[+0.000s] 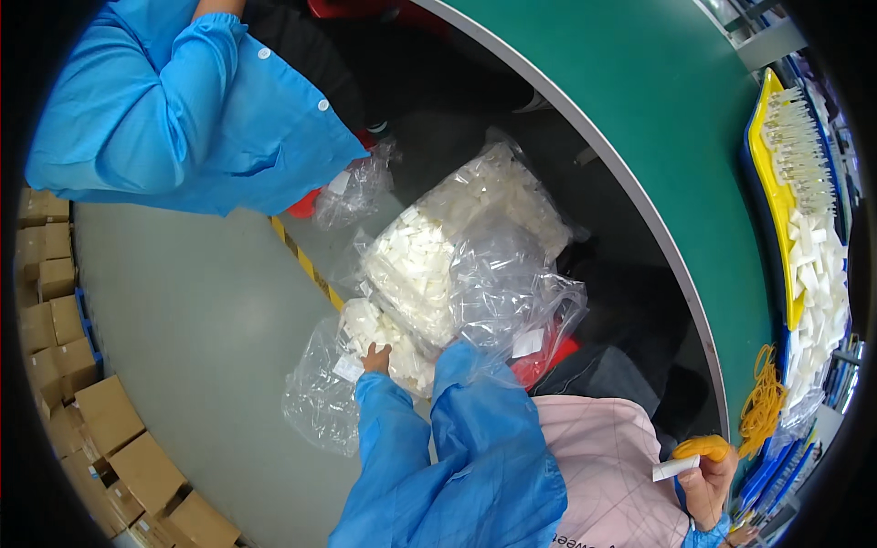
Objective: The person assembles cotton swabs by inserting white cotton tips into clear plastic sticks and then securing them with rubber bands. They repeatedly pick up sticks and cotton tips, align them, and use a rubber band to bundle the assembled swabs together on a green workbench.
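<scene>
My left hand rests against a clear bag of small white pieces, its visible fingers spread apart, beside a white label. My right sleeve reaches under loose clear plastic; the right hand's fingers are hidden there. Just beyond both hands lies a large clear bag full of white pieces on the floor. Crumpled film spreads to the left of my left hand.
A co-worker's hand with orange finger covers holds a white strip at lower right. Another person in a blue coat is at upper left. The green table curves rightward, bearing a yellow tray. Cardboard boxes line the left.
</scene>
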Demonstrator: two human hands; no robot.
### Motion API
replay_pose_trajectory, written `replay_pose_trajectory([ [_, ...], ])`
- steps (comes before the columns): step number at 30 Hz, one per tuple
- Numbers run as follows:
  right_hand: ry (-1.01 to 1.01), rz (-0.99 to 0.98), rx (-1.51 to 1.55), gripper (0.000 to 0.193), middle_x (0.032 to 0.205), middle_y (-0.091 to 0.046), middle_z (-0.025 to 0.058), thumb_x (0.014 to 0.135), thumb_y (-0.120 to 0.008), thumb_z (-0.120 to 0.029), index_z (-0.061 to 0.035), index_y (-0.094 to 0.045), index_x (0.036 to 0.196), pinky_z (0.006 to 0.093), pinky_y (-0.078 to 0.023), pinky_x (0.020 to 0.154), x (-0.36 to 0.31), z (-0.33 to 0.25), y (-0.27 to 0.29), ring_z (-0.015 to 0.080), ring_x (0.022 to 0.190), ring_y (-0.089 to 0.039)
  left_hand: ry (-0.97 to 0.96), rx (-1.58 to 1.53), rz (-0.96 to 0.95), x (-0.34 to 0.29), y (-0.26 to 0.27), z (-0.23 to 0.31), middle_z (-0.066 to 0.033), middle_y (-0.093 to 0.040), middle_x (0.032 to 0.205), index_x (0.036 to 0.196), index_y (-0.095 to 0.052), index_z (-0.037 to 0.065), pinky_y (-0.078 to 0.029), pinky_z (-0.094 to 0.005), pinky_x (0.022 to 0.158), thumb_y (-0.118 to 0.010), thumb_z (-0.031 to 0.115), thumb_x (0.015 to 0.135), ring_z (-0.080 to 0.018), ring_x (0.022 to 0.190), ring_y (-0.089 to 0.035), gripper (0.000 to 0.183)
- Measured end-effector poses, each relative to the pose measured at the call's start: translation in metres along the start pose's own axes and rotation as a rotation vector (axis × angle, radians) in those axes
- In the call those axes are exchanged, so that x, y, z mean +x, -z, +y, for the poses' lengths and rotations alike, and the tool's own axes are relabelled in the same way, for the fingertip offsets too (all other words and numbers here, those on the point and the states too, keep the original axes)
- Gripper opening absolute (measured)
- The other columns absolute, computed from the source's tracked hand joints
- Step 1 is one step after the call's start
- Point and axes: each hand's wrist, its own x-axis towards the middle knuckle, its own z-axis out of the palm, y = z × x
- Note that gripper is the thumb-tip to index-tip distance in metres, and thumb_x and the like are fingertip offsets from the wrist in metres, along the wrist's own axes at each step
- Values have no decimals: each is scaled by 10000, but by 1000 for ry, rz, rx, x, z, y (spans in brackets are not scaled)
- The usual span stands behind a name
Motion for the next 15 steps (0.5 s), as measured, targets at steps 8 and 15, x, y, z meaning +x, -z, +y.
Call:
replay_pose_trajectory([
  [8,-31,-143,-2,400,814,-608,83,783,-681,-318,17,-543,952,261,-457,708,8,-7,-10,145,723,-581,-117,-380,118,10,-20,13,-226,-612,1025,1079,-582,-45,-435,-351,857,-564,163,765,-315,939,-569,377],
  [15,-46,-21,-16,371,754,-573,53,819,-647,-343,-18,-542,962,278,-454,684,5,-11,-12,128,704,-553,165,-925,601,4,-41,-1,-120,-602,857,1195,-497,71,-490,-357,711,-608,41,702,-236,797,-588,507],
])
